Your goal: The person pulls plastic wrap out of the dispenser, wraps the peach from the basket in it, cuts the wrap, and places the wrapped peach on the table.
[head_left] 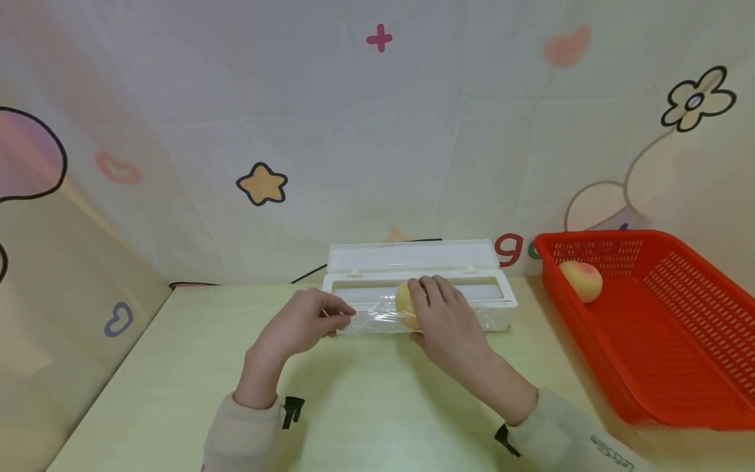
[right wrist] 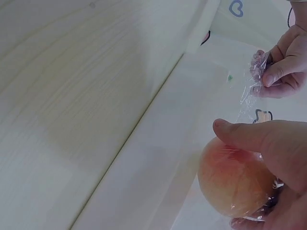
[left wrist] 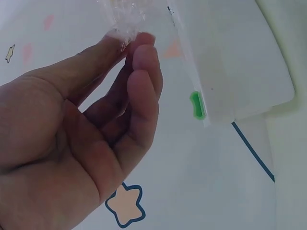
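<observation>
My right hand (head_left: 445, 321) grips a peach (right wrist: 235, 177), yellow with a pink-red blush, with thumb and fingers on opposite sides. Clear plastic wrap (head_left: 377, 316) covers the fruit and stretches left from it. The loose end of that film is pinched between the thumb and fingertips of my left hand (left wrist: 91, 110). Both hands are in front of a white cling film dispenser (head_left: 501, 318), whose lid (head_left: 413, 257) stands raised at the back. A pale roll (head_left: 480, 292) lies inside, partly hidden by the right hand and peach.
On the right stands a red plastic basket (head_left: 613, 367) with slotted walls. Another peach (head_left: 582, 282) lies inside it, by the left wall. A patterned cloth (head_left: 354, 131) hangs behind the pale wooden table (head_left: 366, 406).
</observation>
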`<state>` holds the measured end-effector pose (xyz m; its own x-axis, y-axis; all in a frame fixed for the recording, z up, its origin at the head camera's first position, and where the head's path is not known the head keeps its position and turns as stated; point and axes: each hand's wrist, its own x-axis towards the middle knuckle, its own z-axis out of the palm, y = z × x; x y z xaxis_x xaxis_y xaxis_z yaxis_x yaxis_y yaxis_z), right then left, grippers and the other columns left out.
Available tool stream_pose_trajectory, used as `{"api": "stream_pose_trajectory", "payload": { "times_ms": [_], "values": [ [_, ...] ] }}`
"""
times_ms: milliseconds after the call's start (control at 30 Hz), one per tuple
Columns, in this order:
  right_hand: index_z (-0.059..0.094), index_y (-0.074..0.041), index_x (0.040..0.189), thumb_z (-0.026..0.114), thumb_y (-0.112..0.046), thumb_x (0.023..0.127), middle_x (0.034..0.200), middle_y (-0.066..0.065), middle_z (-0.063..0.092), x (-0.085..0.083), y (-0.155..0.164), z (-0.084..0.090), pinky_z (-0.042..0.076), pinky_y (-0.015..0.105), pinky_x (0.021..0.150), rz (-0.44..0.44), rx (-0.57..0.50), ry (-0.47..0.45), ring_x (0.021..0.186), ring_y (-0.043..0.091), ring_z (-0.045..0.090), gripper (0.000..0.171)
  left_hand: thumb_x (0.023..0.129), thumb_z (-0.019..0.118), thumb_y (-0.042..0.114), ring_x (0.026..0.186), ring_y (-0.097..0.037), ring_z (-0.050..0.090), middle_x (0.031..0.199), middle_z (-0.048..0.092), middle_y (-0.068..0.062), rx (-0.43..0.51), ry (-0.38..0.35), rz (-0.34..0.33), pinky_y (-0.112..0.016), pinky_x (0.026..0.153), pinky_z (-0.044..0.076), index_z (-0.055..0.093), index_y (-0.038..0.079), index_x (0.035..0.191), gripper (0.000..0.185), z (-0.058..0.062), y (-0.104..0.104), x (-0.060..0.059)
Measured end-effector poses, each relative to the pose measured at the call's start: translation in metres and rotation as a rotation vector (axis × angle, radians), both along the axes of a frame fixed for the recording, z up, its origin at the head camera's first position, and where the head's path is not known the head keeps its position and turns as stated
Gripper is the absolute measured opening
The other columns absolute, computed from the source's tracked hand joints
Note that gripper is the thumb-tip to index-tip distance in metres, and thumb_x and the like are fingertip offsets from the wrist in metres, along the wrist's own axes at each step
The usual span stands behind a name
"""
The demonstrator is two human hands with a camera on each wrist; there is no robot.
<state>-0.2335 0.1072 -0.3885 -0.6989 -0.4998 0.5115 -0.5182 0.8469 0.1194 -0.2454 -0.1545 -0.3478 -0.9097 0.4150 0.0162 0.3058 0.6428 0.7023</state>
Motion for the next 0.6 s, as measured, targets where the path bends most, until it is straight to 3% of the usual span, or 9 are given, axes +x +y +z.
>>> {"api": "stream_pose_trajectory", "payload": {
  "times_ms": [167, 333, 467, 600],
  "values": [
    [0.052, 0.006, 0.13, 0.1, -0.025, 0.065, 0.122, 0.023, 0.059, 0.0, -0.002, -0.001, 0.045, 0.054, 0.104, -0.016, 0.008, 0.021, 0.117, 0.042, 0.056, 0.087, 0.098, 0.071, 0.014, 0.075, -0.014, 0.065, 0.086, 0.071, 0.0, -0.017, 0.023, 0.006, -0.035, 0.07, 0.052, 0.073, 0.006, 0.116, 0.02, -0.001, -0.007, -0.003],
    [0.05, 0.005, 0.132, 0.102, -0.025, 0.063, 0.123, 0.023, 0.058, -0.001, -0.002, 0.001, 0.043, 0.055, 0.106, -0.034, 0.022, 0.018, 0.118, 0.042, 0.055, 0.091, 0.104, 0.059, 0.014, 0.092, -0.028, 0.061, 0.105, 0.065, -0.014, -0.007, 0.121, 0.123, -0.044, 0.081, 0.051, 0.066, 0.001, 0.127, 0.027, -0.005, -0.018, -0.008],
    [0.049, 0.006, 0.133, 0.102, -0.026, 0.062, 0.125, 0.024, 0.057, -0.004, -0.002, 0.001, 0.044, 0.051, 0.105, -0.027, 0.035, 0.001, 0.119, 0.042, 0.054, 0.094, 0.1, 0.06, 0.002, 0.119, -0.043, 0.053, 0.133, 0.049, -0.031, -0.064, 0.089, 0.188, -0.055, 0.098, 0.046, 0.041, -0.007, 0.149, 0.054, -0.014, -0.02, -0.013],
    [0.048, 0.006, 0.134, 0.102, -0.026, 0.063, 0.126, 0.025, 0.056, -0.007, -0.003, 0.0, 0.044, 0.049, 0.106, -0.029, 0.044, -0.012, 0.121, 0.042, 0.053, 0.094, 0.09, 0.072, -0.002, 0.124, -0.042, 0.051, 0.14, 0.048, -0.034, -0.067, 0.04, 0.17, -0.056, 0.103, 0.043, 0.025, -0.011, 0.155, 0.082, -0.027, -0.015, -0.02]
  ]
}}
